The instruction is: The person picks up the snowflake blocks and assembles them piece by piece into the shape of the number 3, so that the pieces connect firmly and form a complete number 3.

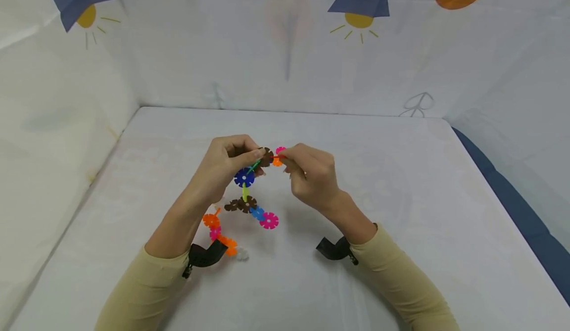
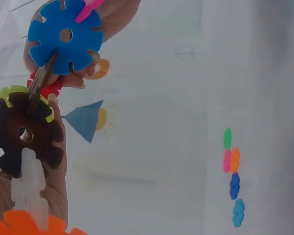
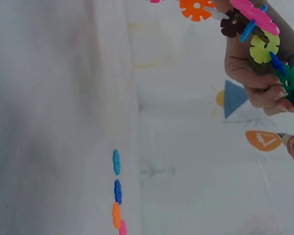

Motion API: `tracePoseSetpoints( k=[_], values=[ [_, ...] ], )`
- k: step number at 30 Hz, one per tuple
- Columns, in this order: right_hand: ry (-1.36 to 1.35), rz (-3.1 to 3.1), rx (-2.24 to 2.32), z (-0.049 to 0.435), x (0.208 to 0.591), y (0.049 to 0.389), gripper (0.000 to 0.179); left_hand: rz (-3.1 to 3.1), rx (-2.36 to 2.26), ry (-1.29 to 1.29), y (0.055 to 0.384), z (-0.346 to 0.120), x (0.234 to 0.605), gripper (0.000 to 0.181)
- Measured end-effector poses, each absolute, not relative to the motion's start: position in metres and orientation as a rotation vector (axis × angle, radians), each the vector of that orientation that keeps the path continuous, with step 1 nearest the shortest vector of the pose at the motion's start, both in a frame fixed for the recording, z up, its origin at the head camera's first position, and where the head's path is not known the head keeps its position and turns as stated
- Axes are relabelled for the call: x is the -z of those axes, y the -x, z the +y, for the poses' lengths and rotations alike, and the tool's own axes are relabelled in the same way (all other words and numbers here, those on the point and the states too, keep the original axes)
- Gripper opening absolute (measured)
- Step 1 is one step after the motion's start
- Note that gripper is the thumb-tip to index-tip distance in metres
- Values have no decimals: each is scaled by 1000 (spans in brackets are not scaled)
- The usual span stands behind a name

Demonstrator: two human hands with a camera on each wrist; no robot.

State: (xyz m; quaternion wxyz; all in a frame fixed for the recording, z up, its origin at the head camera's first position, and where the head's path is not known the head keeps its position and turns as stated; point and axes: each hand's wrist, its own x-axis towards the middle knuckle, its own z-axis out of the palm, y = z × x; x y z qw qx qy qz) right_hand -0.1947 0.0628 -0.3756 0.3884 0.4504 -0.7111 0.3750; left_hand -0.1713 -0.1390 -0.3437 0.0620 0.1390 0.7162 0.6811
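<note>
My left hand [image 1: 224, 165] pinches a chain of slotted plastic snowflake discs by its upper end, near a brown disc [image 1: 266, 157] and a green disc [image 3: 290, 81]. Below it hang a blue disc [image 1: 244, 177], a yellow-green one [image 1: 245, 192] and a brown one [image 1: 247, 204], with a pink disc [image 1: 269, 220] at the end of one branch. Another branch carries orange discs [image 1: 211, 220]. My right hand [image 1: 313, 172] pinches a red disc [image 1: 277, 157], edge-on against the brown disc. Fingers partly hide where they meet.
Beyond the hands, several loose discs lie in a row on the white table [image 1: 401, 182], among them a light blue disc [image 2: 238, 213] and a green one [image 2: 228, 138]. White fabric walls [image 1: 249, 49] enclose the table's back and sides.
</note>
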Motion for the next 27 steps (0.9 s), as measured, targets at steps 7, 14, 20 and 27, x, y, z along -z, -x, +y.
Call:
tracePoseSetpoints(
  k=[7, 14, 20, 27],
  values=[
    [-1174, -1770, -999, 59, 369, 188, 14, 2107, -2106, -437, 164, -140, 337, 16],
    [-1147, -1787, -962, 59, 367, 184, 10, 2027, -2186, -371, 163, -134, 339, 17],
    [-1108, -1732, -830, 59, 371, 183, 12, 2026, -2187, -315, 162, -129, 340, 16],
    [-1073, -1614, -742, 55, 380, 183, 22, 2023, -2185, -321, 159, -128, 339, 17]
  ],
)
